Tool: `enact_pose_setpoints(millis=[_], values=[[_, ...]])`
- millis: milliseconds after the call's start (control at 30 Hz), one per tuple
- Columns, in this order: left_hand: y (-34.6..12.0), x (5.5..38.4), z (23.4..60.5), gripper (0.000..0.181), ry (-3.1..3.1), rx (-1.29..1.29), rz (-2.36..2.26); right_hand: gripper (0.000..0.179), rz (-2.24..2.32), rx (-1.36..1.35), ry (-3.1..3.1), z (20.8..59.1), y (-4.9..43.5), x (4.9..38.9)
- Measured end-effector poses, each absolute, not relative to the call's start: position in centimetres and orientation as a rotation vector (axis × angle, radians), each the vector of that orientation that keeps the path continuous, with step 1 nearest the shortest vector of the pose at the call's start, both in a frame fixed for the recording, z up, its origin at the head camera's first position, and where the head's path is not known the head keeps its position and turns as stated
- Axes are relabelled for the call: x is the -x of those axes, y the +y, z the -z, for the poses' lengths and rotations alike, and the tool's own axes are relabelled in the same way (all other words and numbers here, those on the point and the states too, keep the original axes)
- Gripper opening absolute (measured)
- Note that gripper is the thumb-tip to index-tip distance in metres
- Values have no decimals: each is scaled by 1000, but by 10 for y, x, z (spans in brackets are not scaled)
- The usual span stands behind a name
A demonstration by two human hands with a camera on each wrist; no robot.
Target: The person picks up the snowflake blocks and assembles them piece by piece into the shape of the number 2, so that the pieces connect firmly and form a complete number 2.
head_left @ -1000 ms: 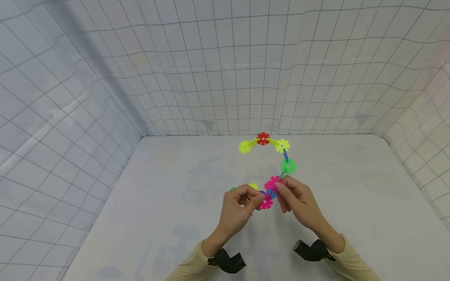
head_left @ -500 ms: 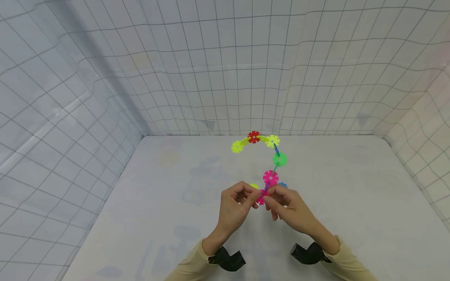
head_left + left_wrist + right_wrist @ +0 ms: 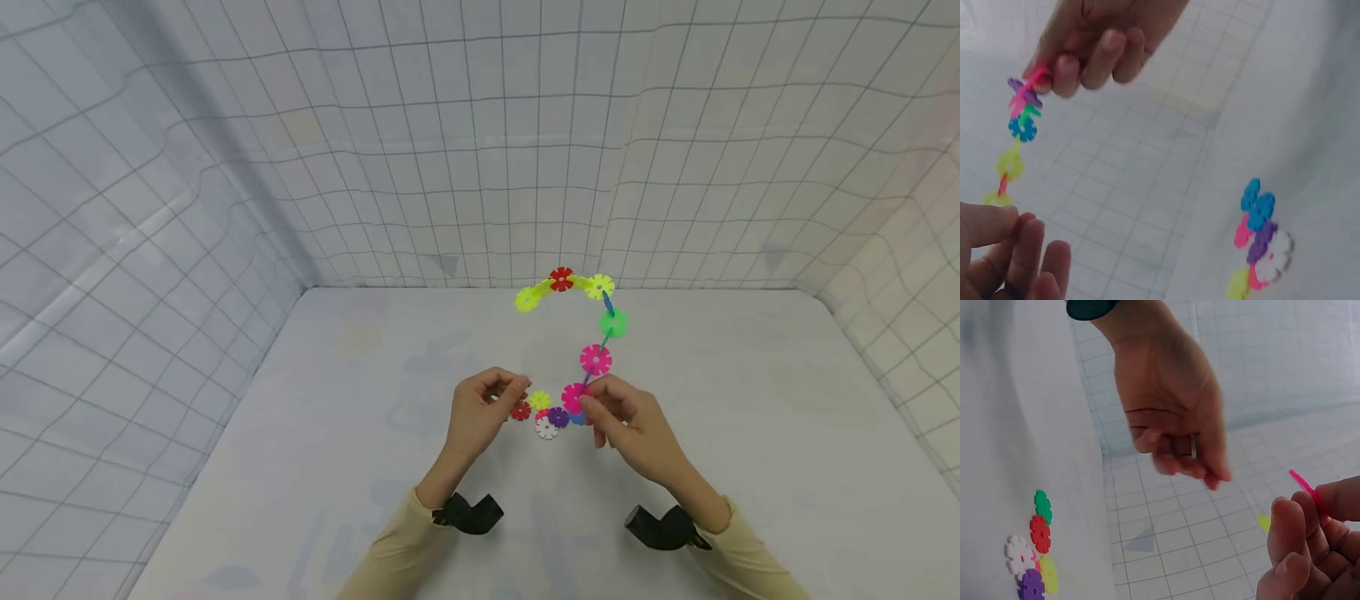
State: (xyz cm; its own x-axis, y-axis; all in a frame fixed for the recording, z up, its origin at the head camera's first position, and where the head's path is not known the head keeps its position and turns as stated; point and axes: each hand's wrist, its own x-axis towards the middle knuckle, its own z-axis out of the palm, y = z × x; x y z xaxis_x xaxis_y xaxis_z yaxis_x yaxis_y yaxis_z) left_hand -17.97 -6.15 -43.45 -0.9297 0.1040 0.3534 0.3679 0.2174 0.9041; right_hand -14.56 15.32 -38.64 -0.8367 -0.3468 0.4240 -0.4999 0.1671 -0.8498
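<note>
A chain of notched plastic snowflake discs curves in the air: yellow, red, blue, green and pink pieces slotted together. My right hand [image 3: 630, 421] pinches the pink disc [image 3: 574, 398] at its near end; the edge of that pink disc [image 3: 1302, 482] shows between thumb and finger in the right wrist view. A yellow disc [image 3: 527, 300] forms the far end. My left hand [image 3: 483, 408] is apart from the chain, fingers loosely bent, with nothing visible in it. In the left wrist view, the left hand [image 3: 1010, 250] overlaps the lower part of the chain.
Loose discs lie on the white table [image 3: 337, 467] beneath the hands: red [image 3: 521, 410], yellow [image 3: 540, 401], white [image 3: 547, 428], purple [image 3: 558, 417], and blue, pink and green ones. A grid-patterned wall [image 3: 480, 167] rises behind, with others at both sides.
The left hand has let go near the chain's pink end and moved left. The right hand shifted left, then back right with the chain, which now shows two pink discs joined by a purple one.
</note>
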Motion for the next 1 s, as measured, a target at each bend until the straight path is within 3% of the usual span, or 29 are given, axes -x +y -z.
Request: enact_pose_setpoints(millis=[267,533,1000], values=[[-84,201,466,13,-2671,308,1387,9,-1750,-784,-2294,386,162,149],[-91,204,483,29,-2883,294,1089,12,-1739,-779,-2287,399,168,156],[-97,203,479,20,-2912,268,1149,16,-1775,-813,-2253,407,171,159]])
